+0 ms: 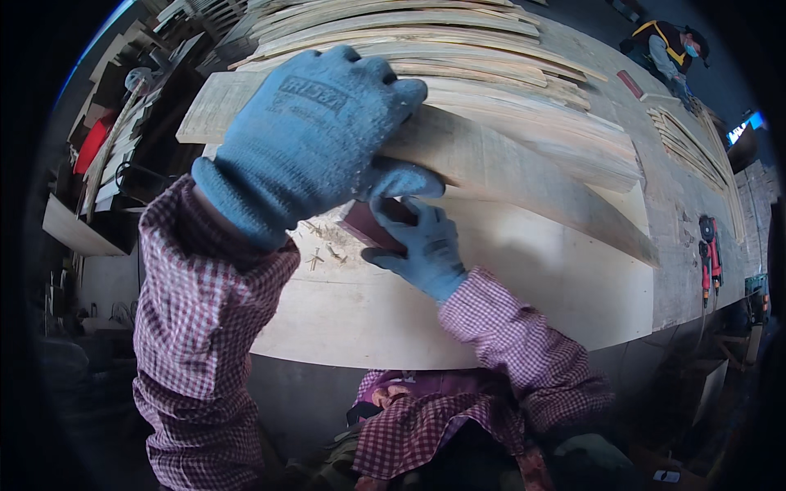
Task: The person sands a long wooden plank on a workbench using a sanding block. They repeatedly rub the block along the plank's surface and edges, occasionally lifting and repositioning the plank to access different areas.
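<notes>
My left hand (319,131), in a dusty blue work glove, is closed around a long wooden board (508,159). The board is tilted, and its right end reaches down toward the light panel (540,286) on the table. Just below, my right hand (430,254), also gloved in blue, grips a dark red block (368,227) that looks like a sanding block. The left glove's thumb hangs close above that block and partly hides it. Several small screws or nails (327,252) lie on the panel, left of the block.
Stacked wooden strips (426,41) cover the far side of the table. More thin strips (692,147) lie at the right, near red-and-black power tools (710,254). Another dark red block (629,83) rests farther back. A co-worker (663,53) bends over the far right end.
</notes>
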`<state>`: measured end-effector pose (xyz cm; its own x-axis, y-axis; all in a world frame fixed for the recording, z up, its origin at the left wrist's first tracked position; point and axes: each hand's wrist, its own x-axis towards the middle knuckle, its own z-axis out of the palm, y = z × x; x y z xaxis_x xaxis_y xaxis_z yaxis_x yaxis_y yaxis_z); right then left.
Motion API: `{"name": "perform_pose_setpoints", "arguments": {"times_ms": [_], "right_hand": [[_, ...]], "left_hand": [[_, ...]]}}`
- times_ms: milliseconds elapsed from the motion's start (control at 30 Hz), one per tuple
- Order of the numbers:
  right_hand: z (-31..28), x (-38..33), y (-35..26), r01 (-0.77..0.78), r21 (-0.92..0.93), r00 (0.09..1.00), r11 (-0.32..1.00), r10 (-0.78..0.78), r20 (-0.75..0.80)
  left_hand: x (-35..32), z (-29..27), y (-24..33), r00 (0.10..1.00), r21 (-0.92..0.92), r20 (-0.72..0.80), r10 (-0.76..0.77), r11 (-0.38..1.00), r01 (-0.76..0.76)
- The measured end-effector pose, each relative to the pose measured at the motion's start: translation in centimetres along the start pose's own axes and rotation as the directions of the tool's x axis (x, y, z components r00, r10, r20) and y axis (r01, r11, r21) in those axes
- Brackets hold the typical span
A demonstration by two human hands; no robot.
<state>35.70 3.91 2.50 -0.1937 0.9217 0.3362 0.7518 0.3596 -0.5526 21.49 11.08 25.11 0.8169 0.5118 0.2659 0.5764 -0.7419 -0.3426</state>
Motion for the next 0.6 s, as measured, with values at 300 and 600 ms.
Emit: {"name": "perform_pose_setpoints", "arguments": {"times_ms": [300,600], "right_hand": [[-5.8,-8.9,7.3,0.497,-0.071,0.727,0.865,-0.371,0.578],[8.2,7.6,3.5,0.404,0.119,0.767,0.907,-0.406,0.497]], "left_hand": [[1.7,1.2,0.0,0.995,0.004,-0.083,0.061,0.998,-0.061],[1.5,0.6,-0.5,0.996,-0.011,-0.04,0.078,0.997,-0.079]]}}
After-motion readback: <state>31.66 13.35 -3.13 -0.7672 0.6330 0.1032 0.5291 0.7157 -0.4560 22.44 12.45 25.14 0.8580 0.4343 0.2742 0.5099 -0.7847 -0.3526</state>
